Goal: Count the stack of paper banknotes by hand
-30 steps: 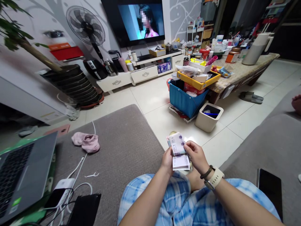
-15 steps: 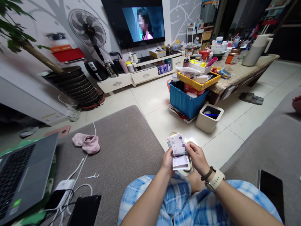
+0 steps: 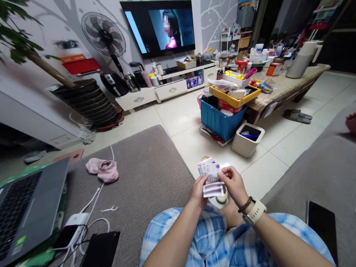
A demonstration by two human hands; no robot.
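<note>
A small stack of purple-and-white banknotes (image 3: 210,167) is held over my lap, its lower part folded toward me. My left hand (image 3: 198,190) grips the stack from the left side, thumb lying on its face. At the right edge, the thumb and fingers of my right hand (image 3: 232,181) pinch the notes. A figure 5 shows on the top note near that thumb. A dark bracelet and a pale-strapped watch (image 3: 253,214) are on my right wrist. How many notes there are I cannot tell.
Left on the grey sofa lie a laptop (image 3: 30,207), pink socks (image 3: 102,169), a power strip (image 3: 74,227) with cables, and a black pouch (image 3: 100,249). A phone (image 3: 322,226) rests at my right. Ahead stand a bin (image 3: 247,144), a blue basket (image 3: 219,120) and a cluttered table (image 3: 289,87).
My left thumb has moved up onto the face of the notes. The top note now shows a 5, and the folded lower part sits slightly higher. The television picture has shifted.
</note>
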